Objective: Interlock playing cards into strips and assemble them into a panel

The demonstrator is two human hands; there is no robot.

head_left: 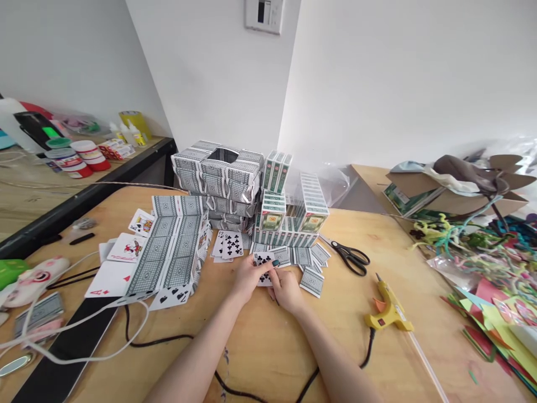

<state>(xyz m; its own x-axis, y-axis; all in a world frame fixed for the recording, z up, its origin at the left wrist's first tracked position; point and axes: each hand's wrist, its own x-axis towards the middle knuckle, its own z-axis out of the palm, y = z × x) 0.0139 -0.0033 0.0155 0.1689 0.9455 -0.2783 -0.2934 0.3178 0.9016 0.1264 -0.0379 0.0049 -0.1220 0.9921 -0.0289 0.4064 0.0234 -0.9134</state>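
Close to the table's middle, my left hand point(248, 275) is closed on a playing card point(263, 258), a ten of clubs with its face up. My right hand point(287, 288) meets it at the card's lower right edge, fingers curled against it. Loose cards lie face down point(312, 281) just to the right. Left of my hands, a nine of clubs point(232, 244) rests face up on other cards. A folded panel of joined cards point(168, 240) stands further left. Behind are a box-like stack built of cards point(218, 173) and several card packs point(285, 224).
Black-handled scissors point(351, 256) lie right of the packs. A yellow glue gun point(388, 308) rests at the right, its black cord crossing the front. Coloured paper and pipe cleaners point(465, 246) crowd the far right. A white cable point(84, 358) loops over the left side.
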